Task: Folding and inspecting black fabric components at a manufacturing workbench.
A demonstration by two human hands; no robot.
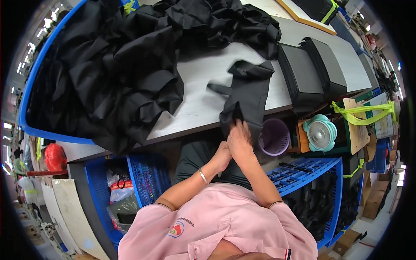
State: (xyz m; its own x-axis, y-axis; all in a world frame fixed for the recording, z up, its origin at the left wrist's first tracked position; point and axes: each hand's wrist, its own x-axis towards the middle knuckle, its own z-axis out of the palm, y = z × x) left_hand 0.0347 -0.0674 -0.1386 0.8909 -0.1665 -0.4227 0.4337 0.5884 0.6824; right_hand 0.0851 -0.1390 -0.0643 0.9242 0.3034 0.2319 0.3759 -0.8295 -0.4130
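Note:
A black fabric piece (249, 91) hangs over the front edge of the grey worktable (199, 102). My right hand (239, 138) lies flat on its lower end, fingers closed on the cloth. My left hand (222, 157) sits just beneath and behind the right one, with a silver bracelet on the wrist; its fingers are mostly hidden, seemingly pinching the same cloth. A large heap of black fabric (130, 65) covers the left and back of the table.
A blue tub rim (32, 86) curves around the heap at left. Two black boxes (310, 73) stand at the table's right end. Below are a purple bin (274, 138), a teal fan (320, 132), and blue crates (147, 177) on both sides of me.

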